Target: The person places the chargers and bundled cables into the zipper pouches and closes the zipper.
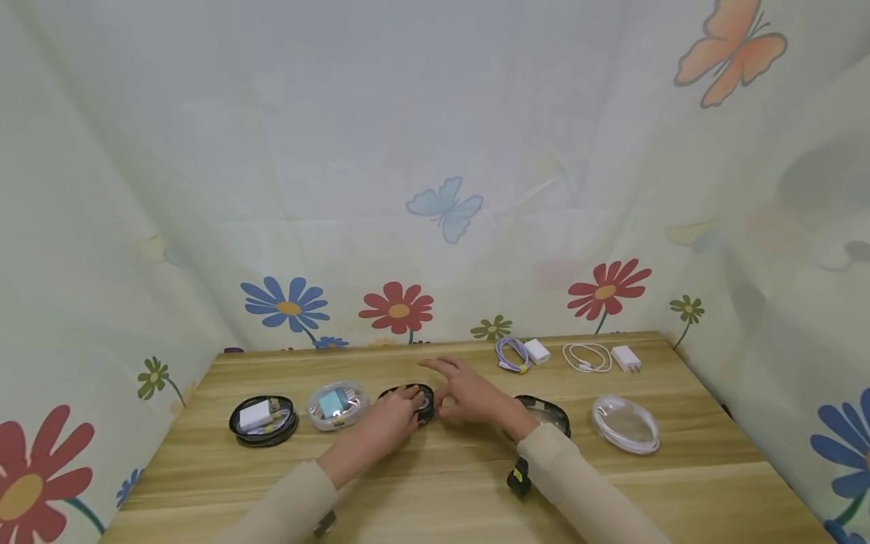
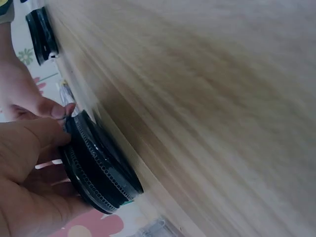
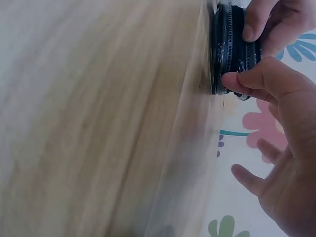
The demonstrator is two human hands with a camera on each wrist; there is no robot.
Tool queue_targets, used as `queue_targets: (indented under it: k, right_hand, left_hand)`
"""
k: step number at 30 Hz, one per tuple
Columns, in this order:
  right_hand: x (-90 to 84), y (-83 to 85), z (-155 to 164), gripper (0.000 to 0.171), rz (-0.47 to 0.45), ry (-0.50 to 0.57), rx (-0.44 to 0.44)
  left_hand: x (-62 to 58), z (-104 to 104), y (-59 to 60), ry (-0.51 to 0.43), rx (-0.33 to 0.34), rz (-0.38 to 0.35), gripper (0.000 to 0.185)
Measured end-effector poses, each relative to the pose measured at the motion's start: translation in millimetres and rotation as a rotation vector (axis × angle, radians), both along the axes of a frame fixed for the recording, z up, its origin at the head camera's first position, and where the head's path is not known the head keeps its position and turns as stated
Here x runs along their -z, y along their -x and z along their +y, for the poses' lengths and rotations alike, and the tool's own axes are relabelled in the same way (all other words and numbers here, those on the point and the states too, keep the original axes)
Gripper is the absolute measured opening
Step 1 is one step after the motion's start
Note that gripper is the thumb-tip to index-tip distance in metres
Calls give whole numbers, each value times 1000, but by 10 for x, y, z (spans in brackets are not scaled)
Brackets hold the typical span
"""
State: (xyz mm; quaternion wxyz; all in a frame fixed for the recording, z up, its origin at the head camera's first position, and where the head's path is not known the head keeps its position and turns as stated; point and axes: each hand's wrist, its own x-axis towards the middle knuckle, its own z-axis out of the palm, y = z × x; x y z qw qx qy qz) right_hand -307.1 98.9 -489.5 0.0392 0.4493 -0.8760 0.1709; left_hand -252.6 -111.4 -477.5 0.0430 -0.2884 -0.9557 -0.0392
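A black round zip case [image 1: 421, 401] stands on the wooden table [image 1: 435, 483] between my two hands. My left hand [image 1: 393, 414] grips it from the left; in the left wrist view the thumb and fingers curl round the case [image 2: 101, 175]. My right hand [image 1: 467, 394] meets it from the right. Its thumb presses on the zipped rim of the case [image 3: 232, 47], and its other fingers are spread out and off the case. What is inside the case is hidden.
To the left lie an open black case with a white charger [image 1: 263, 419] and a clear case with a blue charger [image 1: 336, 405]. Right of my hands lie another black case [image 1: 547, 413] and a clear case [image 1: 626, 424]. At the back lie a purple cable [image 1: 513, 353], a white cable [image 1: 587, 357] and two white chargers [image 1: 626, 357].
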Motion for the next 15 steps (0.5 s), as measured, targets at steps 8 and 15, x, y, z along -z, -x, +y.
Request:
queue_targets:
  k: [8,15]
  right_hand:
    - [-18,103,9,10,75,14,45]
    - [67,258,-120,10,144,30,62]
  left_hand:
    - [10,-148,45,48,115,-40,37]
    - [35,-341,143,22,246,-94,40]
